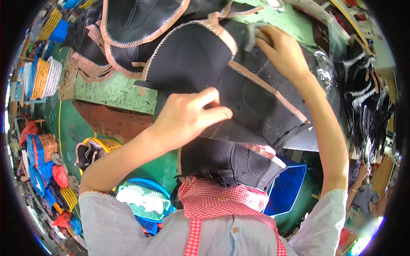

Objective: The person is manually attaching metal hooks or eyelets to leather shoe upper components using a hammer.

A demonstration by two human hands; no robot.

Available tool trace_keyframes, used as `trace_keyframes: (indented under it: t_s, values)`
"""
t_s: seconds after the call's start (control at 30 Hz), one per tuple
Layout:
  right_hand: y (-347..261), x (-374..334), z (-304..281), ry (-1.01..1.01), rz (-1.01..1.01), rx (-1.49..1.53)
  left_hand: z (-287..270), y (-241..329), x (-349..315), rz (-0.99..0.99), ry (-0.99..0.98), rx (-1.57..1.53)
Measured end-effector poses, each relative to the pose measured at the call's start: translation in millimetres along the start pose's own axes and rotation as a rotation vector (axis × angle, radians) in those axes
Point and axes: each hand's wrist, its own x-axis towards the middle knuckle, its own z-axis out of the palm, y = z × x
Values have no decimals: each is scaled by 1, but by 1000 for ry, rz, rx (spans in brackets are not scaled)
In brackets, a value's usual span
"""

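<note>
A black sheet piece [183, 55] with pink edging and white zigzag stitching lies spread on the work table in front of me. Over its near part is my left hand [190, 113], its fingers curled in and the thumb close to the forefinger; what they hold, if anything, is hidden. Farther off to the right, my right hand [284, 49] grips a small greyish, see-through wad [255, 36] above the dark sheet. A similar black stitched piece [209, 158] rests against my red checked apron [209, 200].
More black pieces with pink edging [141, 21] are piled at the far left of the green table [113, 91]. A blue bin [290, 187] stands at my right, a green basket [143, 200] with white material at my left. Black strips [367, 98] hang at the right.
</note>
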Motion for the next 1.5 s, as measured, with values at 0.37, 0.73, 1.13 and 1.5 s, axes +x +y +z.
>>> trace_keyframes:
  t_s: [0.37, 0.73, 1.13, 1.5]
  values:
    - [20, 31, 21, 84, -176, -165, 64, 115, -63, 146, -333, -152]
    - [42, -116, -104, -49, 293, 285, 102, 90, -34, 233, -514, -506]
    - [29, -149, -66, 196, 91, 65, -34, -68, 110, -106, 359, 382]
    - [40, -40, 9, 155, 225, 614, -56, -180, 145, -270, 28, 862]
